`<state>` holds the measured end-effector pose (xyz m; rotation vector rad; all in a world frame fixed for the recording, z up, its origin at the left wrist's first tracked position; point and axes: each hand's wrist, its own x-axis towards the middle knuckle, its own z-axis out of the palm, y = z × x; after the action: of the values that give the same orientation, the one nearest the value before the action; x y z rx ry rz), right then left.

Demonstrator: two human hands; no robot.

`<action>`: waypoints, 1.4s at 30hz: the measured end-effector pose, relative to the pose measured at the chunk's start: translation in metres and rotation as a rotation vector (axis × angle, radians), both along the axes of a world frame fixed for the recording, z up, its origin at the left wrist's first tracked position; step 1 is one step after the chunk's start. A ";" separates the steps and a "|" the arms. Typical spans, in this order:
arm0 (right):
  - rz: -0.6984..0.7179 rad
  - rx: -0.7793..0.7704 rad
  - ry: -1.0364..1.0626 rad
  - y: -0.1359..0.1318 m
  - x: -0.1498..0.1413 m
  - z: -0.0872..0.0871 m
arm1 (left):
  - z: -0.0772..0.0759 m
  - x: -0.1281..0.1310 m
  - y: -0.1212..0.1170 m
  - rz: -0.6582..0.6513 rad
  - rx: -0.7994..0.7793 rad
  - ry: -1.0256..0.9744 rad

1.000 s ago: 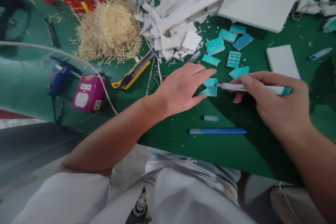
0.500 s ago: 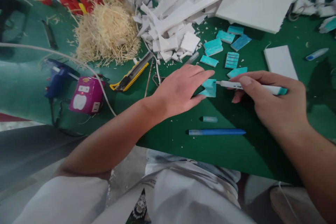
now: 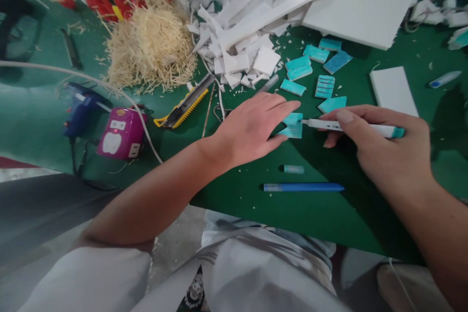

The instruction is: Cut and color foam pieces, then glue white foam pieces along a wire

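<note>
My left hand (image 3: 252,126) lies flat on the green table (image 3: 321,214), fingers stretched out, pressing down a small teal-coloured foam piece (image 3: 294,126). My right hand (image 3: 380,148) is closed around a white marker with a teal end (image 3: 358,127); its tip touches the right edge of that piece. Several other teal painted foam pieces (image 3: 324,86) lie just beyond the hands.
A blue pen (image 3: 303,187) and a small cap (image 3: 292,169) lie near the table's front edge. A yellow utility knife (image 3: 186,102), a pile of white foam scraps (image 3: 241,44), straw (image 3: 149,44), a purple power strip (image 3: 120,131), a blue glue gun (image 3: 78,109) and white foam boards (image 3: 393,88) surround the work spot.
The marker tip has shifted slightly along the teal piece; both hands stay in nearly the same place. The view has dipped a little.
</note>
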<state>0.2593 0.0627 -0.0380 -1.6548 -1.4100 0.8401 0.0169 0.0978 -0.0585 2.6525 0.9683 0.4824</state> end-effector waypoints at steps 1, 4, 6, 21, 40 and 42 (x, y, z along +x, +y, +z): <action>0.012 0.013 0.008 0.000 0.000 0.000 | 0.000 0.000 0.000 -0.001 -0.001 0.001; -0.022 -0.040 0.032 0.000 -0.002 0.002 | 0.000 0.000 0.000 0.005 -0.005 0.008; -0.050 -0.072 0.031 0.000 -0.002 0.002 | 0.000 -0.001 0.000 0.009 -0.007 0.007; 0.086 0.053 0.022 0.003 0.004 -0.004 | 0.000 0.000 0.001 -0.004 -0.015 0.002; 0.073 -0.005 0.035 -0.001 0.004 -0.003 | -0.003 0.000 0.000 -0.016 0.001 -0.020; 0.066 -0.063 0.046 -0.002 0.005 -0.003 | -0.003 0.000 0.000 -0.011 -0.006 -0.019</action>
<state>0.2643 0.0611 -0.0405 -1.6332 -1.4260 0.9633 0.0166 0.0982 -0.0617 2.6421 0.9475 0.5009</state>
